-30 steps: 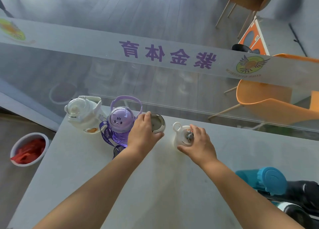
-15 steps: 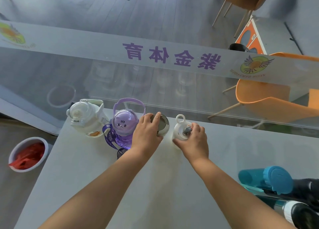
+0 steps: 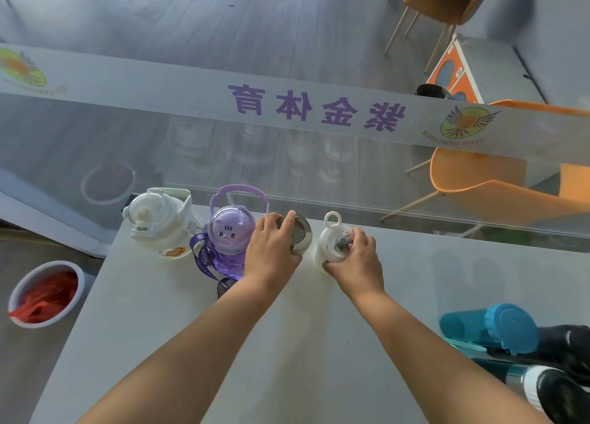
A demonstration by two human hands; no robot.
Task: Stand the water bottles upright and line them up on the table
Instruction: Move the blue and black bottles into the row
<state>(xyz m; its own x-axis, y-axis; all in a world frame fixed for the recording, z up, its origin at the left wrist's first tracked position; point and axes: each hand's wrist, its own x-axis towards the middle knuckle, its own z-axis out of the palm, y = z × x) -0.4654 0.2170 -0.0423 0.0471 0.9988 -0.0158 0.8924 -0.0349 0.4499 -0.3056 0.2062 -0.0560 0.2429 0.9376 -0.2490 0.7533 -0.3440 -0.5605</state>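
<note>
At the far edge of the worktop [image 3: 303, 328] stand a cream bottle [image 3: 159, 224], a purple bottle [image 3: 228, 232], a grey-lidded bottle [image 3: 303, 235] with the left hand [image 3: 271, 249] curled over its top, and a white loop-topped bottle [image 3: 329, 248] gripped by the right hand [image 3: 359, 260]. A teal bottle [image 3: 488, 326] lies sideways, near right.

You can read "Nice" on the purple strap [image 3: 201, 257] just left of your left hand [image 3: 271, 251]; beyond it, the glass band [image 3: 316, 110] shows mirrored "紫金体育".
</note>
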